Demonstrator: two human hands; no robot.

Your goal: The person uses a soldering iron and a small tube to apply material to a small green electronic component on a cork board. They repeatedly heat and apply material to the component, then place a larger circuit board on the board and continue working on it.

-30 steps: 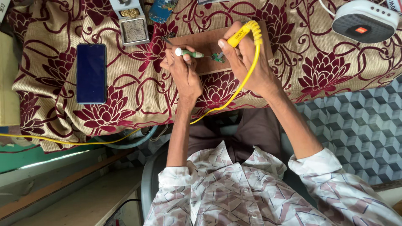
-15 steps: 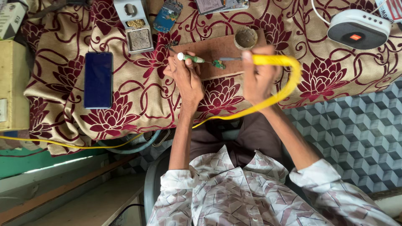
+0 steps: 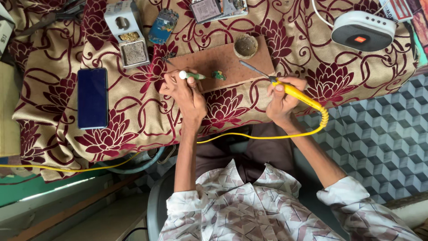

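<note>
My right hand has lowered the yellow soldering iron from the small tin; my left hand still grips the green tool.

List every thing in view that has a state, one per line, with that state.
Left hand: closed on the green tool.
Green tool: held, lying flat on the board.
Right hand: closed on the soldering iron.
Soldering iron: held, tip over the board.
Board: flat on the tablecloth.
Small round tin: open, on the board.
Phone: screen dark, face up.
Speaker: lying on the tablecloth.
</note>
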